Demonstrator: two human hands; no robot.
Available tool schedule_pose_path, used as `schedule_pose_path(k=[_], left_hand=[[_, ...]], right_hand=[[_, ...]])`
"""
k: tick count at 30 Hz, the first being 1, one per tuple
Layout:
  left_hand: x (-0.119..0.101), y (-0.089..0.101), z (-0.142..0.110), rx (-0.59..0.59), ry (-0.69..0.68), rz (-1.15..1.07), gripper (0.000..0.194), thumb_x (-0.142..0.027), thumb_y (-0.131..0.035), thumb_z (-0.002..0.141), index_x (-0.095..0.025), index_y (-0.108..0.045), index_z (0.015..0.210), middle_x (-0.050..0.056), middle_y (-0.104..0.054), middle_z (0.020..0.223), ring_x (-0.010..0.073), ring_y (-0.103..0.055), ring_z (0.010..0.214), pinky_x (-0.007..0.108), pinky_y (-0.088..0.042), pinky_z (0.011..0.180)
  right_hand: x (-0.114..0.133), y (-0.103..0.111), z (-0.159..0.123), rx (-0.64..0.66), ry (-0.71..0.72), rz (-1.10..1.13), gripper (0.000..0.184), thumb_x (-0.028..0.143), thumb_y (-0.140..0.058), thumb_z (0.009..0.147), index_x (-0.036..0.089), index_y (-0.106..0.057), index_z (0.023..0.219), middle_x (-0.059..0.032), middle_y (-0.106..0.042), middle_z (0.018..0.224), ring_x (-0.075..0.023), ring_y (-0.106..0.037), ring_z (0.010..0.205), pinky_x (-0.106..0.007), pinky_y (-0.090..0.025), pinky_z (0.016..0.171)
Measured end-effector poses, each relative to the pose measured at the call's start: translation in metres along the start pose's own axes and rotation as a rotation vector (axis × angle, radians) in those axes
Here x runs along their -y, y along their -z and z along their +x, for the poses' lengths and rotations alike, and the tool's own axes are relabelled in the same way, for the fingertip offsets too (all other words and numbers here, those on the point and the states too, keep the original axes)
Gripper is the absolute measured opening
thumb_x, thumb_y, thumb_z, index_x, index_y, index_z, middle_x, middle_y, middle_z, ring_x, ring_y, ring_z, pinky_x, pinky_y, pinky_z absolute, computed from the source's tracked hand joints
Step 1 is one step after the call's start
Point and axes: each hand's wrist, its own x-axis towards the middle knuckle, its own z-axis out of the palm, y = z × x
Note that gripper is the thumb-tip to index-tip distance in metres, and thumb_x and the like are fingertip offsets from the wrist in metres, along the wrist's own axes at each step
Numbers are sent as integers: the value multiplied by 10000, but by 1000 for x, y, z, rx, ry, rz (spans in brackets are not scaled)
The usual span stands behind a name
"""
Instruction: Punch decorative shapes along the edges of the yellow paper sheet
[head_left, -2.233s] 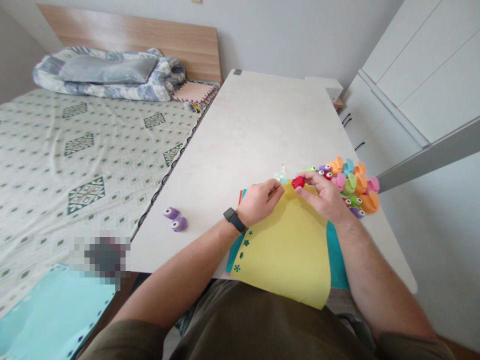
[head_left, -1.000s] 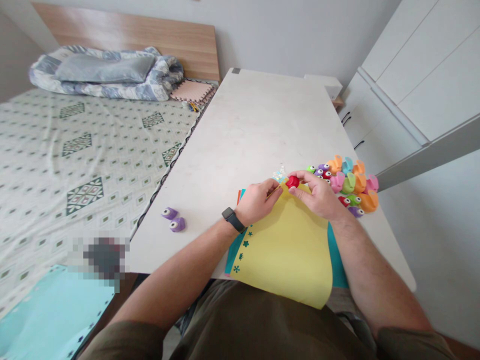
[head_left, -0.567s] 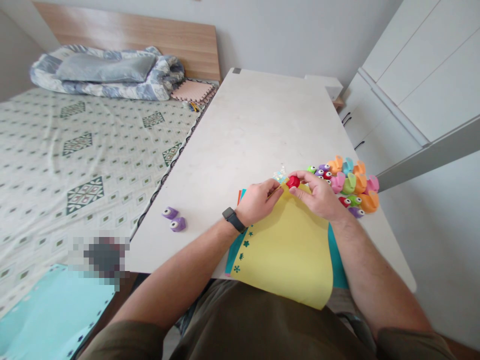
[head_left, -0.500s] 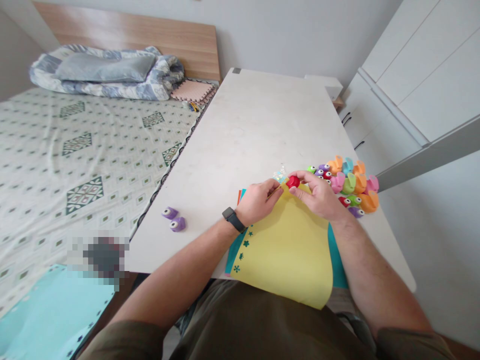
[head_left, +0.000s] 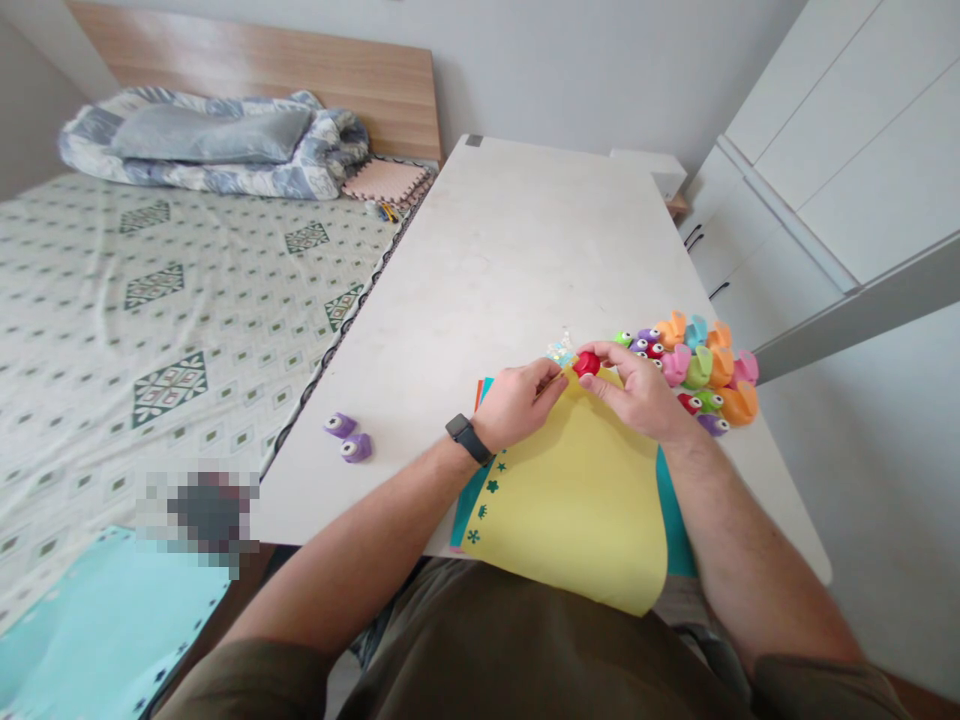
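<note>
A yellow sheet of paper [head_left: 577, 500] curves toward my body, with small shapes punched out along its left edge. My left hand [head_left: 523, 397] pinches the sheet's far edge. My right hand [head_left: 630, 385] is closed around a red craft punch [head_left: 587, 364], which sits at that same far edge between my two hands. Whether the paper is fully inside the punch's slot I cannot tell. Beneath the yellow sheet lie teal paper [head_left: 675, 520] and other coloured sheets. Tiny paper cut-outs [head_left: 560, 349] are scattered just beyond my left fingertips.
Several colourful craft punches [head_left: 697, 368] cluster right of my right hand. Two purple punches [head_left: 355, 447] stand on the left of the white table [head_left: 540, 230]. A light-blue punched sheet [head_left: 105, 625] lies at lower left, beside the bed [head_left: 247, 270]. White cabinets [head_left: 840, 130] stand right.
Both hands keep the same hold on the paper and the red punch. The near end of the yellow sheet has shifted very slightly.
</note>
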Motion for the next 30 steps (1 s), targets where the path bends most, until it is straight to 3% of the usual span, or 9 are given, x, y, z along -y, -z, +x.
schedule_pose_path(k=[20,30], left_hand=[[-1,0,1,1,13,8,260,-392,-514,1033,-193,-627,909,-6,-670,759,121,-576,651,257,-376,625],[-1,1,0,-7,8,-10,253,-382,-513,1033,-195,-615,897,-8,-657,740,119,-567,637,256,-372,617]], right_hand=[[3,-7,3,-53,-14,-26,264,282,-698,925,215,-680,1180,-100,-734,1150,-277,-686,1077,-446,-516,991],[5,-7,2,-37,-38,41,285,308,-693,936,221,-672,1207,-98,-733,1187,-273,-679,1086,-452,-513,996]])
